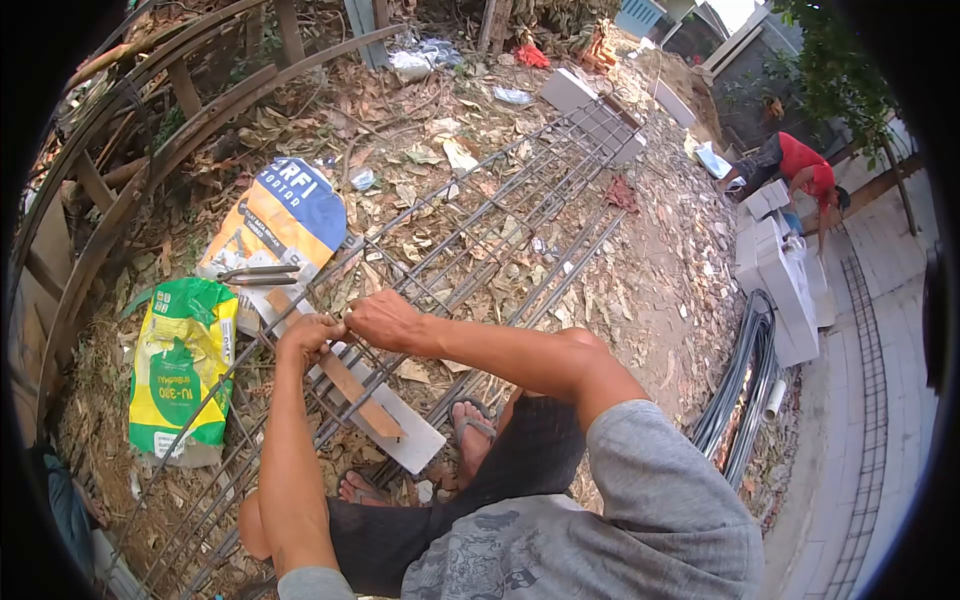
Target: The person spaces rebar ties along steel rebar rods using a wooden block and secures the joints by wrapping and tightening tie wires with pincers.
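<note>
My left hand (312,336) and my right hand (383,320) are close together at the near side of a long rebar cage (470,235). Both are closed, fingertips pinched at a bar; whatever thin thing they hold is too small to make out. Just below them, a narrow wooden board (352,388) lies across a pale block (412,448) among the bars. Beyond my left hand, metal pincers (258,275) rest on a blue, orange and white sack (285,215). A green and yellow sack (180,365) lies left of my left forearm.
A grey block (590,115) supports the cage's far end. Coiled black tubing (735,380) and stacked white blocks (775,270) are on the right. A person in red (802,165) bends down there. Curved wooden framing (150,165) stands at left. Dry leaves and rubble cover the ground.
</note>
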Demonstrator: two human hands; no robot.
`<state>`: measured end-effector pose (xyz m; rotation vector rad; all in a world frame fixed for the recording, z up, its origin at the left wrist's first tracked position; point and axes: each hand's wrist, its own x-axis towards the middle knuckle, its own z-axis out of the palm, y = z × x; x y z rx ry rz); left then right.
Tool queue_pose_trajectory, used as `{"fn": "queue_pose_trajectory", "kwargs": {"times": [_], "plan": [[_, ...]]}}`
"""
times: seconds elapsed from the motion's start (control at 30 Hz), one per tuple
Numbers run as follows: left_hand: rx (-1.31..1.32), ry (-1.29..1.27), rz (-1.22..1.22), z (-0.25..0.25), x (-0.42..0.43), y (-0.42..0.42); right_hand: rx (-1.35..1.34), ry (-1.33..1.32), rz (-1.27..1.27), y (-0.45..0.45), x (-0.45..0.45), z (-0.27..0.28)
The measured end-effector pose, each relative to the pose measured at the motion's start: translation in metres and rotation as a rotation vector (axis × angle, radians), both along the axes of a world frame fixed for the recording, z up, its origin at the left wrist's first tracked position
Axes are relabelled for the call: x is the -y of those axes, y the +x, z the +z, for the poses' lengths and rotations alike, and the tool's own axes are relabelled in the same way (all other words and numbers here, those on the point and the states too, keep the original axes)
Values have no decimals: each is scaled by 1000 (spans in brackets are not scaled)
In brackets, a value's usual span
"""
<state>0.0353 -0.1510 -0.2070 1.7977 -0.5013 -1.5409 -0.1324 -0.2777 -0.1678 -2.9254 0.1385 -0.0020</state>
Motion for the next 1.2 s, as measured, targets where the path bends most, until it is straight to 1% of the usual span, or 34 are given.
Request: {"fn": "queue_pose_trajectory", "kwargs": {"times": [0.1, 0.17, 0.27, 0.3, 0.37, 0.5, 0.6, 0.67, 0.7, 0.73, 0.77, 0.8, 0.83, 0.87, 0.9, 0.93, 0.97, 1.0, 1.07, 1.13, 1.17, 1.2], "plan": [[5, -10, 33, 4, -2, -4, 5, 100, -157, 8, -4, 6], [11, 1, 52, 7, -2, -5, -80, 169, -232, 15, -5, 14], [55, 39, 59, -9, -2, 0, -183, 242, -299, 27, -7, 25], [47, 42, 40, -1, -1, -1, -213, 260, -315, 31, -6, 26], [30, 54, 2, 15, -3, -4, -248, 273, -336, 34, -4, 26], [15, 35, 30, 10, -3, -6, -337, 267, -322, 41, -4, 28], [21, -2, 12, 11, -5, -5, -335, 220, -267, 41, -3, 36], [-22, -63, 42, -4, -7, -1, -219, 197, -253, 40, 3, 18], [-43, -99, 31, -21, -5, 4, -234, 196, -254, 40, 7, 20], [15, -45, 11, 9, -7, -5, -256, 188, -236, 39, 9, 19], [51, -44, 1, 5, -7, -6, -320, 173, -254, 42, 8, 21], [41, -78, 27, -13, -4, -3, -346, 313, -318, 46, 16, 11], [84, -77, -10, -8, -3, -4, -382, 395, -283, 46, 20, 17], [81, -59, -11, -13, 0, -2, -392, 456, -324, 44, 12, 43], [75, -52, -26, -19, 2, -2, -393, 419, -275, 53, 25, 12], [76, -37, -17, -12, 0, -4, -462, 546, -400, 53, 22, 25], [75, -28, -17, -5, 0, -5, -510, 586, -403, 54, 19, 37], [73, -22, -22, -2, 0, -5, -538, 577, -381, 56, 22, 31], [85, 11, -23, -11, 5, -2, -572, 573, -365, 62, 31, 19], [89, 3, -10, -11, 4, -3, -586, 589, -372, 66, 30, 20], [97, 5, -19, -11, 4, -5, -604, 488, -317, 66, 30, 20], [105, 7, -29, -11, 5, -5, -618, 386, -261, 67, 25, 35]]}}
